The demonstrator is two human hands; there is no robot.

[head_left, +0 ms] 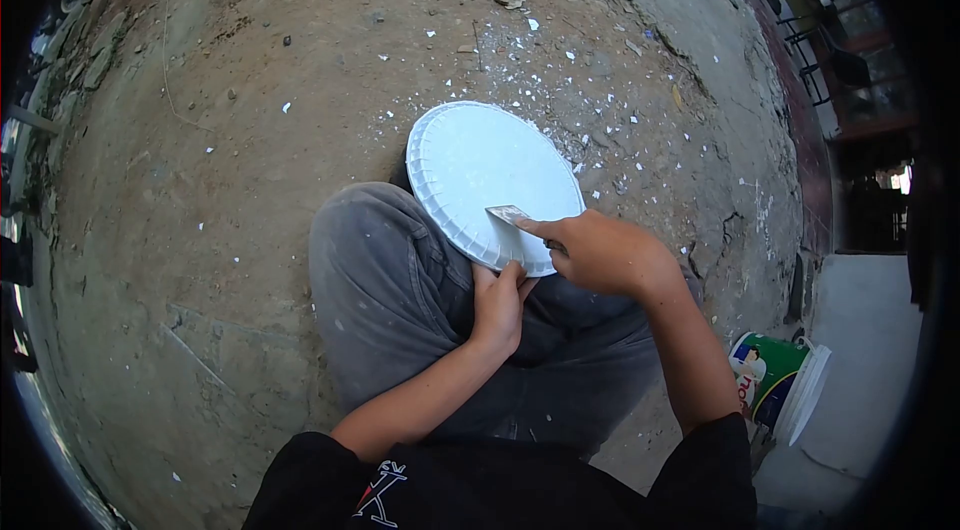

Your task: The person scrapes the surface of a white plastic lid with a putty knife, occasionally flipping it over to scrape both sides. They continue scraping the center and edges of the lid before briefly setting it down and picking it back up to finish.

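Note:
A round white bucket lid (495, 165) with a ribbed rim leans at a tilt over my lap. My left hand (497, 308) grips its near edge, thumb up by the rim and the other fingers partly hidden. In my right hand (605, 255) is a scraper (508, 214), its flat metal blade touching the lid's face and my index finger stretched along it. My palm hides the scraper's handle. What lies beneath the lid cannot be made out.
White flakes (520, 70) are scattered over the dirt ground beyond the lid. A green labelled bucket (768, 375) with a white rim lies at the right beside a pale slab (860, 330). Dark chairs (815, 35) stand at the upper right.

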